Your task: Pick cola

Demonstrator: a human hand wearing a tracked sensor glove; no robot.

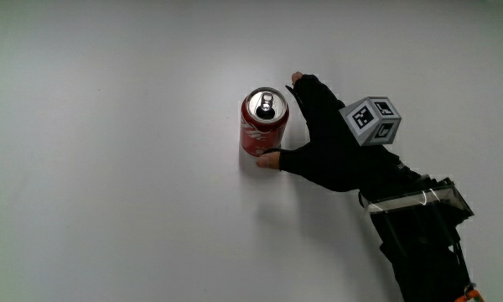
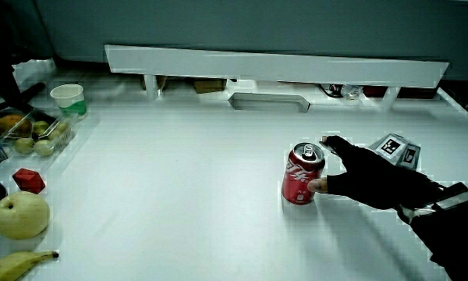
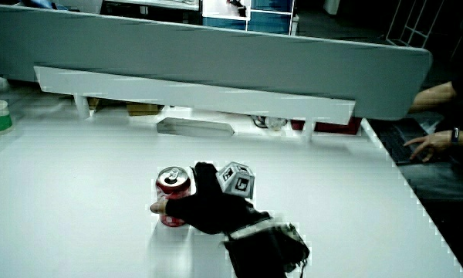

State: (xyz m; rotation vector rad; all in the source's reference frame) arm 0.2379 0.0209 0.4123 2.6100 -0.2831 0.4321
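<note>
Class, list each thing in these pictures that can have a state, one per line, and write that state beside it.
cola can: upright on the table, tab end up, hand around it.
hand: beside the can, thumb and fingers curled on its sides.
patterned cube: sitting on the back of the hand.
cup: upright near the table's edge.
banana: lying flat, unpeeled.
</note>
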